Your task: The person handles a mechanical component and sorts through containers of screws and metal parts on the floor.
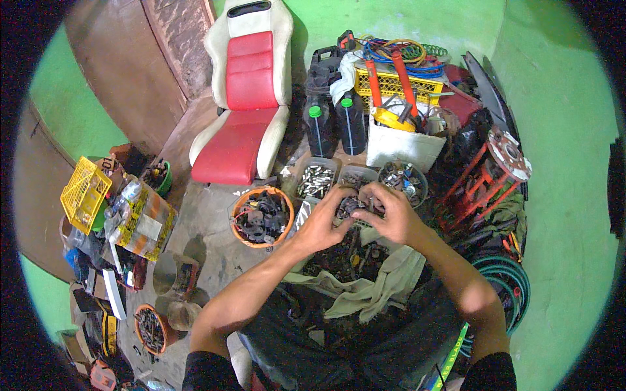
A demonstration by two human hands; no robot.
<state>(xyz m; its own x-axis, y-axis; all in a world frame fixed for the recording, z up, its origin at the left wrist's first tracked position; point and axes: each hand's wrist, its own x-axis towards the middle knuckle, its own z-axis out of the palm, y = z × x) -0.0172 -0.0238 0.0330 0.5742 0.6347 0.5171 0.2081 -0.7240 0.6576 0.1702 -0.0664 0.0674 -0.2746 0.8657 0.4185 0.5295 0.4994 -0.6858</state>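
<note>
Both hands meet in front of me at the middle of the view, fingers curled around a small dark part (351, 206) whose kind I cannot make out. My left hand (324, 220) closes on it from the left. From the right, my right hand (390, 212) grips it with thumb and fingers. Below them sits a container of dark loose parts (352, 259), with a greenish-grey cloth (381, 287) draped over its near side. Just beyond the hands stand a clear tub of small whitish and metal pieces (317, 181), another tub (358, 174) and a round tub of mixed parts (401, 182).
An orange bucket of black parts (263, 217) stands left of the hands. Behind are a red and white car seat (251, 98), dark bottles with green caps (352, 127) and a white box (398, 150). A red metal stand (486, 176) and coiled hose (505, 287) lie right.
</note>
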